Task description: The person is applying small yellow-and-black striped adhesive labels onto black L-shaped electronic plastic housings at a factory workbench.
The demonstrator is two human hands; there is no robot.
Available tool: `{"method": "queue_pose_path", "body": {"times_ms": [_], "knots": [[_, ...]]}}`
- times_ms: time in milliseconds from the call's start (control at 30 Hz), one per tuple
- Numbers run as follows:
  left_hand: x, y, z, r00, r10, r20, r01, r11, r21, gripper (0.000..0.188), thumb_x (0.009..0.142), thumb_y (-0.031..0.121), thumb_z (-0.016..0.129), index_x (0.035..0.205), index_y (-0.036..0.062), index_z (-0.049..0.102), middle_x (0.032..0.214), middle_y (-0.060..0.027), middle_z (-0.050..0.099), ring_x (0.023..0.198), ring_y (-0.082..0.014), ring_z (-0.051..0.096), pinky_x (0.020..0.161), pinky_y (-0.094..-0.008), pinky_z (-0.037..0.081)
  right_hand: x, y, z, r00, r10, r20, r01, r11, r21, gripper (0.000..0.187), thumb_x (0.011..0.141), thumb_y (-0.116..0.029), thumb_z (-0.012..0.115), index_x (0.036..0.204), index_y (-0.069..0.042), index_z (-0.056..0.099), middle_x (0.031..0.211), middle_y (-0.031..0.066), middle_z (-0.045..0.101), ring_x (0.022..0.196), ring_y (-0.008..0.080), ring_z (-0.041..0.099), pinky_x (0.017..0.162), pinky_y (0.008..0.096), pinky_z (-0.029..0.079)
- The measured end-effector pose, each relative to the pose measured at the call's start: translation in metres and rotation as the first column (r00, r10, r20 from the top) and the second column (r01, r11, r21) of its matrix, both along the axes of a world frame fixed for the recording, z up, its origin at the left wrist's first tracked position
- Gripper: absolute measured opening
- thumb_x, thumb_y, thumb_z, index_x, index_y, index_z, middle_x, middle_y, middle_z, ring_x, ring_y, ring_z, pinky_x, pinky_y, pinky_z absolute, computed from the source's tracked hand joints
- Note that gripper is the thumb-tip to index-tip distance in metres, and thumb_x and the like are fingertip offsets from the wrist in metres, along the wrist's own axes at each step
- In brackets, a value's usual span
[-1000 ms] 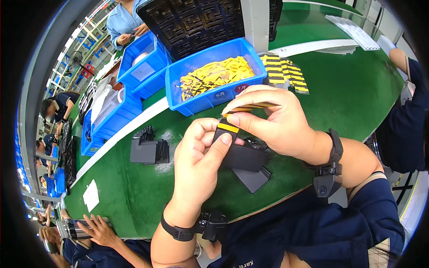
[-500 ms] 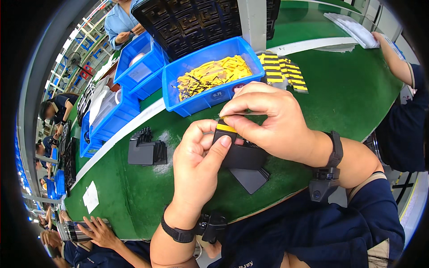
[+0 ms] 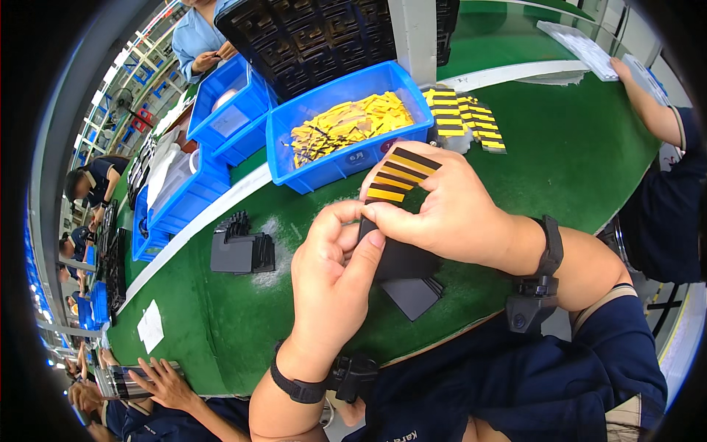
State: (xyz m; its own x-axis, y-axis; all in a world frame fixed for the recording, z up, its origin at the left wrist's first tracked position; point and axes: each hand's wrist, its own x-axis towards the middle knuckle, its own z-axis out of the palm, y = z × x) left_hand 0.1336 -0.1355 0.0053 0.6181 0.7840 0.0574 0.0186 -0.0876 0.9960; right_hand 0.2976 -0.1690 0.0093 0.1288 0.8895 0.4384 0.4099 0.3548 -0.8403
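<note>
A fanned stack of black-and-yellow striped flat pieces [image 3: 401,177] sticks up from my right hand [image 3: 460,210], whose thumb and fingers are closed on it. Lower down, my left hand [image 3: 328,283] pinches dark flat plates between thumb and fingers, right against the right thumb. How the plates join the striped stack is hidden by my fingers. Beneath my hands, a fanned pile of black flat plates [image 3: 412,296] lies on the green table [image 3: 317,361]. Another group of black plates [image 3: 239,250] rests to the left.
Beyond my hands stands a blue bin [image 3: 309,177] of small yellow pieces [image 3: 353,121]. Striped pieces [image 3: 482,125] lie beside it. More blue bins [image 3: 188,191] are at left, and a black moulded tray [image 3: 317,44] leans behind. Other people's hands [image 3: 173,383] work at both sides.
The striped pieces have come up and fanned out in my right hand, showing several yellow stripes where one showed before. My left hand has shifted slightly to the right.
</note>
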Motion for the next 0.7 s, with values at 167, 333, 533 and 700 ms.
{"method": "queue_pose_path", "body": {"times_ms": [167, 333, 533, 700], "knots": [[0.002, 0.000, -0.001, 0.983, 0.102, 0.155, -0.108, 0.994, 0.034, 0.021, 0.088, 0.001, 0.054, 0.109, -0.0029, 0.049, 0.090, -0.0067, 0.067, 0.083, -0.0052, 0.058, 0.074, -0.0192, 0.045, 0.008, 0.001, 0.001, 0.981, -0.011, 0.192, 0.004, 0.999, 0.035, 0.016, 0.068, -0.006, 0.069, 0.082, -0.004, 0.063, 0.082, 0.0070, 0.062, 0.083, 0.0247, 0.060, 0.083, 0.0355, 0.046], [0.002, 0.001, -0.001, 0.972, 0.063, 0.225, -0.047, 0.996, -0.077, 0.022, 0.090, 0.001, 0.052, 0.111, -0.0030, 0.047, 0.095, -0.0077, 0.066, 0.086, -0.0067, 0.058, 0.076, -0.0193, 0.044, 0.004, 0.003, 0.003, 0.887, -0.257, 0.384, 0.015, 0.846, 0.532, 0.019, 0.062, -0.001, 0.069, 0.079, -0.009, 0.063, 0.087, 0.0033, 0.059, 0.089, 0.0256, 0.058, 0.090, 0.0436, 0.042], [-0.002, 0.004, -0.004, 0.984, 0.036, 0.173, -0.016, 0.993, -0.116, 0.022, 0.090, 0.000, 0.052, 0.111, -0.0006, 0.046, 0.095, -0.0079, 0.065, 0.085, -0.0076, 0.058, 0.075, -0.0204, 0.045, 0.017, 0.003, 0.008, 0.808, -0.268, 0.525, -0.043, 0.861, 0.507, 0.025, 0.057, 0.002, 0.067, 0.079, -0.008, 0.062, 0.081, 0.0030, 0.059, 0.085, 0.0234, 0.059, 0.096, 0.0452, 0.039], [-0.001, 0.005, -0.002, 0.965, 0.038, 0.259, -0.001, 0.990, -0.140, 0.022, 0.090, 0.000, 0.052, 0.110, 0.0002, 0.045, 0.098, -0.0102, 0.064, 0.087, -0.0109, 0.060, 0.077, -0.0232, 0.046, 0.006, -0.004, 0.013, 0.963, -0.070, 0.260, -0.057, 0.891, 0.450, 0.021, 0.064, 0.004, 0.068, 0.079, -0.010, 0.062, 0.089, 0.0034, 0.065, 0.096, 0.0242, 0.060, 0.096, 0.0455, 0.039]]}}
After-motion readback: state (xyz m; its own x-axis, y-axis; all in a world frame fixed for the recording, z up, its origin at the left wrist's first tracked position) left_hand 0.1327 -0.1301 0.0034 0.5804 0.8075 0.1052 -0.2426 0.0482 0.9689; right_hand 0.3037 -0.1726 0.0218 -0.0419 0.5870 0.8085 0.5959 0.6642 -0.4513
